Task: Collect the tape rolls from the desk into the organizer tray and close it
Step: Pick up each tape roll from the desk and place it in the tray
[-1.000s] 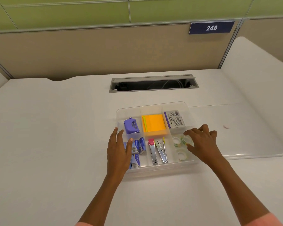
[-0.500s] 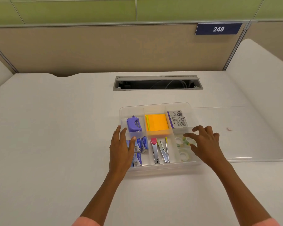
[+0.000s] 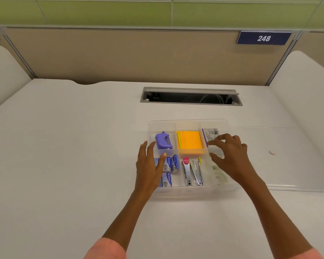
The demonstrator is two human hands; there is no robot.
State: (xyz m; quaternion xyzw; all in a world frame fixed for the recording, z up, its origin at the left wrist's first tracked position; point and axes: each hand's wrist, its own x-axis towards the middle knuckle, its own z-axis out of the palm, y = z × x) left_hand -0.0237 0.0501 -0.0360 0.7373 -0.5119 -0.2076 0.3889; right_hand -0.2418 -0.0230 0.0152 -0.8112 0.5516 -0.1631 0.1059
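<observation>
Right hand (image 3: 232,157) covers most of the near-right compartment of the organizer tray (image 3: 187,122); tape rolls (image 3: 220,177) beneath show only in part, count unclear. It also hides the near-right corner of the labelled box (image 3: 209,134); print too small to read. Left hand (image 3: 148,165) hides the left ends of the blue staple boxes (image 3: 168,165) and the tray's left wall. Clear lid (image 3: 288,157) cut off at the right edge. Both sleeves cut by the bottom edge. Small round object (image 3: 272,152) on the lid: unidentifiable.
</observation>
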